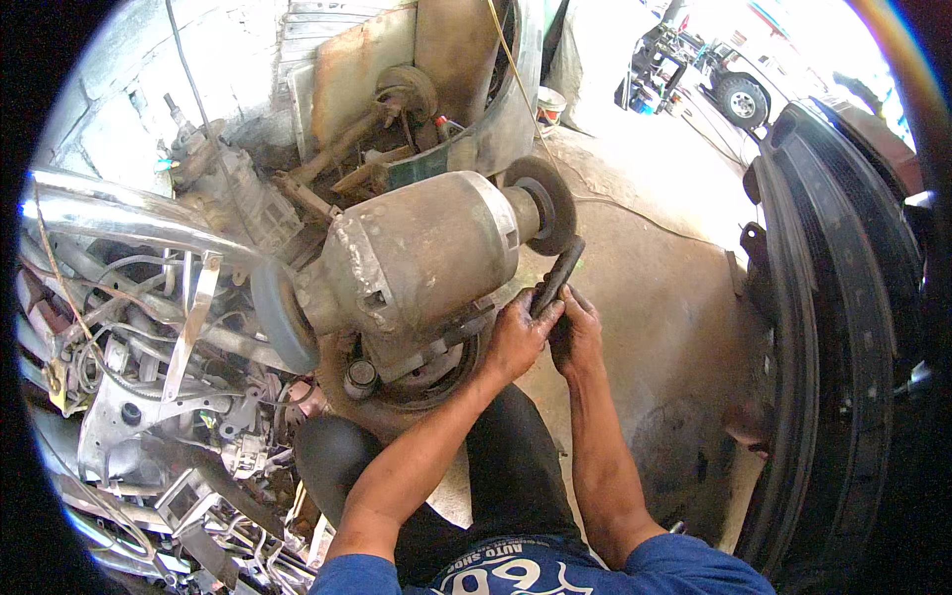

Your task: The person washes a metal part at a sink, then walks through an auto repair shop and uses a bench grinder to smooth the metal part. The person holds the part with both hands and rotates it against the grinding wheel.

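Note:
Both my hands grip a dark, narrow bar-like piece, tilted so that its far end meets or nearly meets the rim of the right grinding wheel. My left hand wraps its near part from the left. Close beside it, my right hand closes on the same piece from the right, its fingers partly hidden. The wheel belongs to a large, dusty bench grinder in front of me, which carries a second, grey wheel on its left end. Whether the wheels spin I cannot tell.
Scrap metal parts pile up at the left, below a chrome bumper. Long black panels stand along the right. A greasy gearbox-like casting lies behind the grinder. A cable runs over the concrete floor.

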`<state>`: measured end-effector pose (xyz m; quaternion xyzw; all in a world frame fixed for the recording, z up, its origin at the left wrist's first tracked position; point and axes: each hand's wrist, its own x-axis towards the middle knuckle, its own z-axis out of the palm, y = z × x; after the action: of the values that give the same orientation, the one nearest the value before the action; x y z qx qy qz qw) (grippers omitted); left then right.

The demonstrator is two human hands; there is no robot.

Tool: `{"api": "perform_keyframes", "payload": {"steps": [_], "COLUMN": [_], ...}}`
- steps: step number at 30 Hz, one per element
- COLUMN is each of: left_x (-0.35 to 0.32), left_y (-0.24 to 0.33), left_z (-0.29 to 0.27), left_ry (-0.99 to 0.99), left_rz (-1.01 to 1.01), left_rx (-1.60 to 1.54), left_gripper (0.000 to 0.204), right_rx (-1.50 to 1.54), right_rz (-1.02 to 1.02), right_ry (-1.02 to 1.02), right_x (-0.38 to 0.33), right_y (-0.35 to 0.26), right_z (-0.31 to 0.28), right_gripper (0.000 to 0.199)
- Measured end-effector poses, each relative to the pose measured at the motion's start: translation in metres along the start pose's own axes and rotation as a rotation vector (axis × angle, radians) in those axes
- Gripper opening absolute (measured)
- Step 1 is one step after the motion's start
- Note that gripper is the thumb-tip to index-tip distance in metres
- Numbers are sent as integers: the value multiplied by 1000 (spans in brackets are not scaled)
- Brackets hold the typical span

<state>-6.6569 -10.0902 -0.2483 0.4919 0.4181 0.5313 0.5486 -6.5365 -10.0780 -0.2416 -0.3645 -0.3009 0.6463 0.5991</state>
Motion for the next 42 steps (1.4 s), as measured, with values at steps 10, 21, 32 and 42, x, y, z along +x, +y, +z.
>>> {"api": "perform_keyframes", "payload": {"steps": [10, 21, 32, 42], "left_x": [-16, -2, -1, -11], "left_y": [8, 3, -5, -12], "left_z": [-2, -20, -19, -19], "left_ry": [-32, -190, -37, -31], "left_rz": [-96, -369, -282, -264], "left_rx": [-103, -756, -48, -19], "left_gripper": [23, 20, 39, 37], "right_rx": [-26, 5, -185, -294], "right_rz": [27, 113, -88, -45], "right_ry": [-64, -89, 73, 124], "right_x": [-14, 0, 21, 13], "right_y": [-5, 1, 7, 9], "right_z": [3, 9, 11, 17], "right_gripper": [29, 31, 27, 27]}}
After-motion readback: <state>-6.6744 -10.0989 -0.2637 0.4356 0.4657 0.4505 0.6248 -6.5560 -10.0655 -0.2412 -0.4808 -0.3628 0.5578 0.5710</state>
